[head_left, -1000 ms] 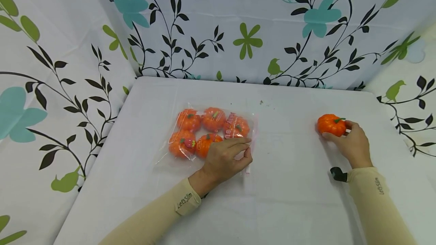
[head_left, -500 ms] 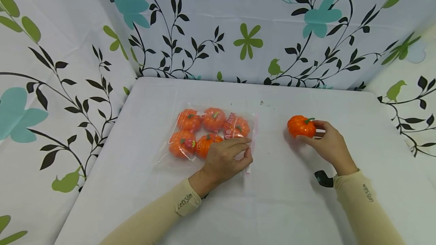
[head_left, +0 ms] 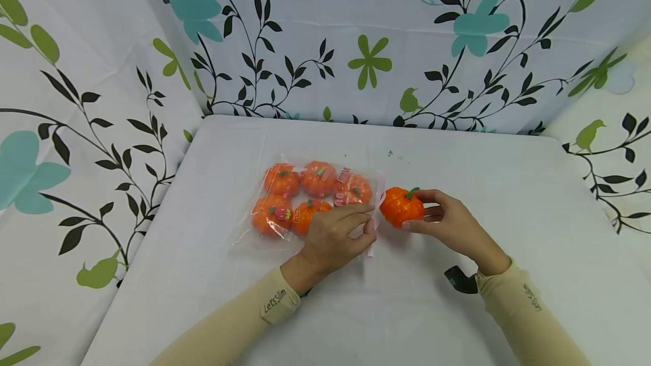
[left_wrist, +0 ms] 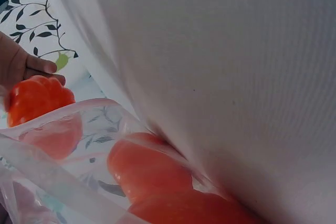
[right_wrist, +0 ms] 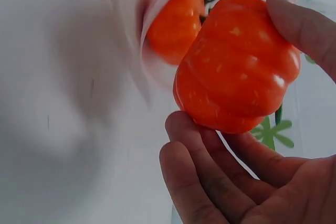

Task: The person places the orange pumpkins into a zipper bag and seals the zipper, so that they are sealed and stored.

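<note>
My right hand grips a small orange toy pumpkin with a green stem, thumb on one side and fingers on the other. In the right wrist view this pumpkin sits right at the pink-edged mouth of a clear plastic bag. The bag lies on the table with several similar pumpkins inside, one of them a pumpkin in the back row. My left hand pinches the bag's mouth edge. In the left wrist view the bag's rim stands raised, the held pumpkin just beyond it.
A white cloth covers the table. Floral curtains hang behind and at both sides. Small dark specks mark the cloth beyond the bag. A black strap piece sticks out at the right wrist.
My right hand has carried the pumpkin leftward from the table's right side to the bag's mouth. The left hand and the bag stay almost still.
</note>
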`<action>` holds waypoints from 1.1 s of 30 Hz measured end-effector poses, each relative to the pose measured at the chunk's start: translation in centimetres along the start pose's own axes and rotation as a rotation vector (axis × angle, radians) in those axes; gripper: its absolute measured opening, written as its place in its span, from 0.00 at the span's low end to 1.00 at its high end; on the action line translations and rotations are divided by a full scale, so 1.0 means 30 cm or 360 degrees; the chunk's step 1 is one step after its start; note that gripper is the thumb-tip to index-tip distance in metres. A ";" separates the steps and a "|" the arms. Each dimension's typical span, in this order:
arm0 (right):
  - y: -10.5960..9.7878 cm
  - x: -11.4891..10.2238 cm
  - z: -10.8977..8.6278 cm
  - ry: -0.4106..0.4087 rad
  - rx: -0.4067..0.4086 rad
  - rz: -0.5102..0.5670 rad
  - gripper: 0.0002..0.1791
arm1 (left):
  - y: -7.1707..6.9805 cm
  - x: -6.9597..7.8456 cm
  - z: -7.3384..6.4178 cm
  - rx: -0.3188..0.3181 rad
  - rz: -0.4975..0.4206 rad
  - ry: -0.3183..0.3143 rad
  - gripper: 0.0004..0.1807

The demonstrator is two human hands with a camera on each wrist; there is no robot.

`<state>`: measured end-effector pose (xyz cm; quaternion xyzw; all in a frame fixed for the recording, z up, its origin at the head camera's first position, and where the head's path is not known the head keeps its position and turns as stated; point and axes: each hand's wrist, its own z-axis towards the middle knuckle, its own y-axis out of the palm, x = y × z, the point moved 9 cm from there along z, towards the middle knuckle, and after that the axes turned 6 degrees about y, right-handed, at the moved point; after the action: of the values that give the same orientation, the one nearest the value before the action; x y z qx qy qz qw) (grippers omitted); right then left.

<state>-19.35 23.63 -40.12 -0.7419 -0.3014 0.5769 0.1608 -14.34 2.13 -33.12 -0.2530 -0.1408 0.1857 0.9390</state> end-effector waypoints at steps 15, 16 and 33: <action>0.183 -0.103 0.024 -0.0162 -0.0237 0.0082 0.36 | -0.004 0.005 -0.005 0.0002 -0.0001 -0.0008 0.06; 0.193 -0.109 0.026 -0.0177 -0.0246 0.0076 0.33 | -0.005 0.006 -0.005 0.0006 0.0007 -0.0004 0.06; 0.278 -0.136 0.035 -0.0328 -0.0256 0.0216 0.26 | -0.007 0.020 -0.006 0.0015 0.0111 0.0050 0.09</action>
<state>-18.79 14.54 -42.19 -0.7080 -0.3109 0.6335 0.0297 -13.67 2.13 -33.04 -0.2564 -0.1163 0.2151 0.9351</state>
